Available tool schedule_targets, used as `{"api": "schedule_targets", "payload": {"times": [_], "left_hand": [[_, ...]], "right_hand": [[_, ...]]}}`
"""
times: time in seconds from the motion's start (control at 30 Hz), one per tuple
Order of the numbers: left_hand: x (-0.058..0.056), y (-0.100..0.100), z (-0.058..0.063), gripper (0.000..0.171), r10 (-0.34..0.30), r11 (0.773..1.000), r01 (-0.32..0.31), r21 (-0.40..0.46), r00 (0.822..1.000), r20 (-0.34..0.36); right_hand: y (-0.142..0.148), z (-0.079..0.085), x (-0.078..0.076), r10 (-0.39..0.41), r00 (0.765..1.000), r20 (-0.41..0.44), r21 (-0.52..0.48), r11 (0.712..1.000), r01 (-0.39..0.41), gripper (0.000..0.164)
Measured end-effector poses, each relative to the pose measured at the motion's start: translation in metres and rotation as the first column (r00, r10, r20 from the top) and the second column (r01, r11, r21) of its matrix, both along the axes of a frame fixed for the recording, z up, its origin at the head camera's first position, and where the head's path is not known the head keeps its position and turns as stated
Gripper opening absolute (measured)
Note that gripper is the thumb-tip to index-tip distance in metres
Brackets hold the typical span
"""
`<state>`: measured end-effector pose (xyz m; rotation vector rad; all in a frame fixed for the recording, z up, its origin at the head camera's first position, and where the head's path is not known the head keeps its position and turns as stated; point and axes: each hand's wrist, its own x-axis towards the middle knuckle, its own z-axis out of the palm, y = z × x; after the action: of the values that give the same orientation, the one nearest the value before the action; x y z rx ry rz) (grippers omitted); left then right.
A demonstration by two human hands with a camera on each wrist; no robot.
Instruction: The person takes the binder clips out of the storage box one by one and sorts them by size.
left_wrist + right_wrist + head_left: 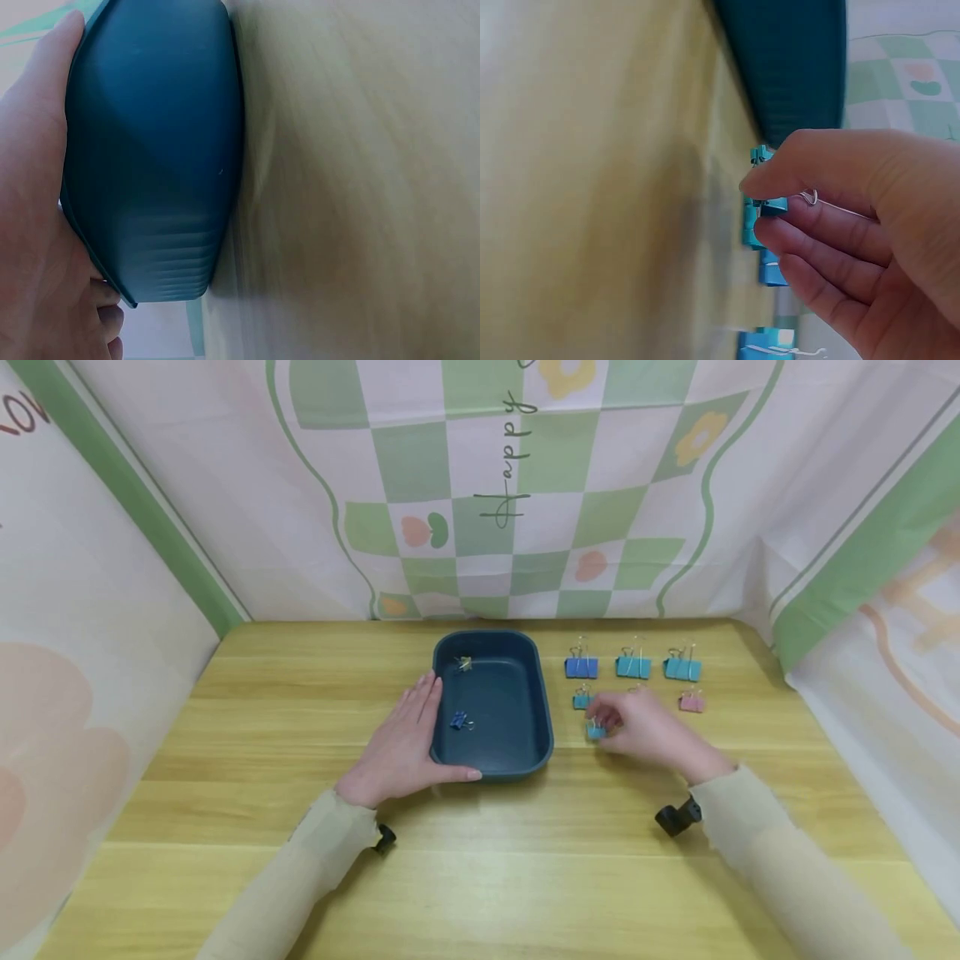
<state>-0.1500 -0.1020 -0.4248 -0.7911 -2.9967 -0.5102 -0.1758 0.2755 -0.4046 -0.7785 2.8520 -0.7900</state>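
My left hand (401, 739) rests against the left rim and near corner of a dark blue tray (546, 710), its fingers straight and its thumb along the near edge. In the left wrist view, this hand lies along the rim of the tray's outer wall (161, 150). Between thumb and fingertips, my right hand (648, 731) pinches a small light-blue binder clip (596, 730), just right of the tray. The right wrist view shows the pinched clip (774, 206) with its wire handle towards the palm. Inside the tray lie a yellowish binder clip (466, 663) and a blue binder clip (459, 721).
Right of the tray, a back row holds a large blue clip (581, 667) and two large teal clips (633, 667). In front stand a small teal clip (581, 702), a pink clip (692, 702) and another mostly hidden by my right hand. Patterned cloth (480, 560) hangs behind the wooden table (495, 868).
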Motion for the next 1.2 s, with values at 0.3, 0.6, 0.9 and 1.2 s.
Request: {"api": "schedule_targets", "payload": {"times": [0.3,0.6,0.9,1.2], "left_hand": [[0.001,0.000,0.001,0.141,0.004,1.000,-0.004,-0.002,1.000,-0.001],[0.000,0.000,0.001,0.141,0.010,1.000,-0.010,-0.011,1.000,0.004],[0.000,0.000,0.000,0.141,0.006,1.000,-0.006,-0.003,1.000,0.004],[0.000,0.000,-0.001,0.141,0.003,1.000,-0.003,-0.004,1.000,-0.001]], "right_hand": [[0.001,-0.009,0.005,0.016,1.000,-0.003,0.003,1.000,-0.016,0.035],[0.001,-0.009,0.005,0.002,0.999,0.040,-0.028,1.000,-0.001,0.038],[0.001,0.020,-0.002,-0.037,0.999,0.018,-0.083,0.996,0.039,0.046],[-0.020,0.060,-0.006,-0.017,0.994,-0.105,-0.113,0.994,0.005,0.043]]}}
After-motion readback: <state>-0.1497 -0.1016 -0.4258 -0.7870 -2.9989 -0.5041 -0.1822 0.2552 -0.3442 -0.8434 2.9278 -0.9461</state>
